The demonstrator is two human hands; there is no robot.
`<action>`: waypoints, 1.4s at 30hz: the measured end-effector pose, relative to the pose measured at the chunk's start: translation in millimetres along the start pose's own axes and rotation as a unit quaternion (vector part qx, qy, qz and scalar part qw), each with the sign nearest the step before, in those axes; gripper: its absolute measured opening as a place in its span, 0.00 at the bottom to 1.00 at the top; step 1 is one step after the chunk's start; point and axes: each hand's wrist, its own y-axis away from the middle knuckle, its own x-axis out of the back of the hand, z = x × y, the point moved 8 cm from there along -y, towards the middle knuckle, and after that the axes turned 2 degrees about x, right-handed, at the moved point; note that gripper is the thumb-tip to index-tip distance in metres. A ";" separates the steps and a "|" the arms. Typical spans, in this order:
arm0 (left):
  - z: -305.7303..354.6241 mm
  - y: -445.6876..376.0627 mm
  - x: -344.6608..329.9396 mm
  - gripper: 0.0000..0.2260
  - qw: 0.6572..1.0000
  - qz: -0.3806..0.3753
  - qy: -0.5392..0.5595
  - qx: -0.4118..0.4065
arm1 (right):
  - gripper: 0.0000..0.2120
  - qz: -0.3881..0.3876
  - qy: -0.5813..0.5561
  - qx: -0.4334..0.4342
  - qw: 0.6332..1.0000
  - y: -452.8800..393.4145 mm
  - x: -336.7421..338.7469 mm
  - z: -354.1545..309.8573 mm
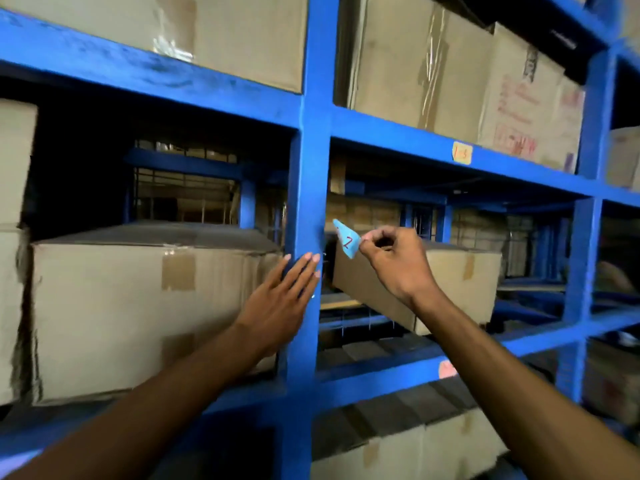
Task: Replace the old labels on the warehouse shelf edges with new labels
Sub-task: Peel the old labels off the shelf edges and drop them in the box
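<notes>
A small light-blue label (346,239) with a red number on it is pinched between the thumb and fingers of my right hand (394,258), just right of the blue upright post (308,188). One corner of the label seems to touch the post's edge. My left hand (284,296) lies flat with fingers together against the front of the same post, a little below the label. An orange label (462,153) sticks to the upper shelf beam. A pinkish label (447,369) sticks to the lower beam.
Blue steel racking (138,74) fills the view. Cardboard boxes sit on every level: a large one (138,313) left of the post, another (457,282) behind my right hand, more above and below. Dark gaps lie behind the boxes.
</notes>
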 end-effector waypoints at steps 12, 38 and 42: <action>125.4 119.5 -59.3 0.34 0.990 -0.138 0.032 -0.019 | 0.03 -0.088 -0.069 -0.160 0.981 167.8 -67.9 156.7; 330.5 313.3 -182.5 0.34 0.944 -0.288 0.005 -0.160 | 0.16 -0.266 0.133 -0.678 0.672 713.6 -89.3 385.5; 329.1 315.9 -186.2 0.35 0.946 -0.279 -0.012 -0.167 | 0.11 -0.249 0.094 -0.740 0.618 747.9 -93.1 384.3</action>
